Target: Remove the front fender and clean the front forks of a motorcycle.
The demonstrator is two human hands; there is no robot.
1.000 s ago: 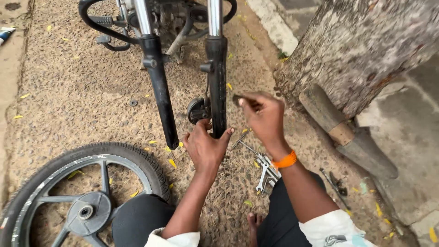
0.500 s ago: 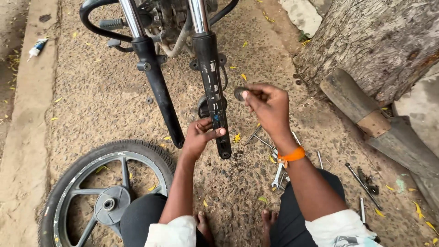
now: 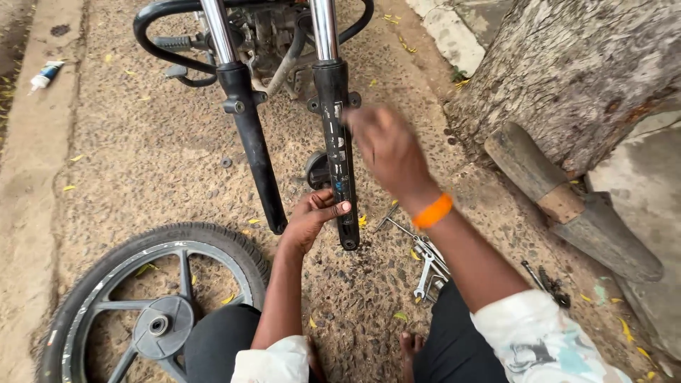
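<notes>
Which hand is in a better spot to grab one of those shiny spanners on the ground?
Probably the right hand. The spanners lie on the ground on that side, under its forearm, and it looks free. The left hand is gripping the bottom of the fork leg, farther from them.

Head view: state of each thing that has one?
Right fork leg: wheel off, held low by left hand.
Left fork leg: bare, untouched.
Right hand: raised beside fork, blurred, grip unclear.
Wheel: removed, flat on ground.
Spanners: loose on ground.
</notes>
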